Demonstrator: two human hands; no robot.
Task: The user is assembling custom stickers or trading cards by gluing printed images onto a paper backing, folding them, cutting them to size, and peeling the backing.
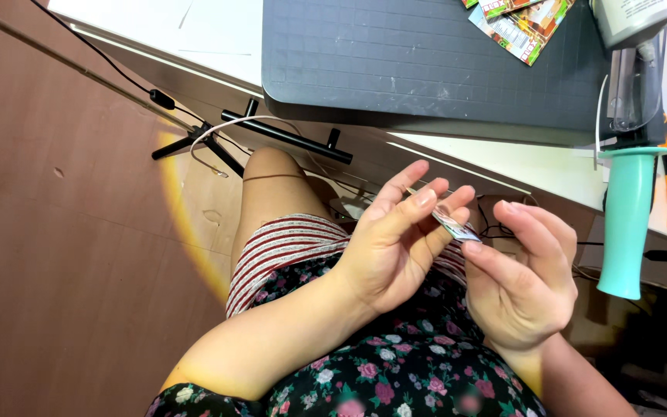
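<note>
Two bare hands meet over the lap, below the desk edge. Left hand [391, 251] and right hand [523, 282] pinch a small flat silvery-grey printed piece [455, 225] between fingertips, each at one end. Its long axis runs upper-left to lower-right, left fingers higher, right thumb at the lower end. Both hands equally near; both grasping. Dark grey gridded cutting mat [426, 58] lies on the desk above, teal-handled tool [627, 224] at the desk's right edge, well apart.

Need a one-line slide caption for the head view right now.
Left hand and right hand pinch a small flat strip over the lap, below a grey cutting mat.
</note>
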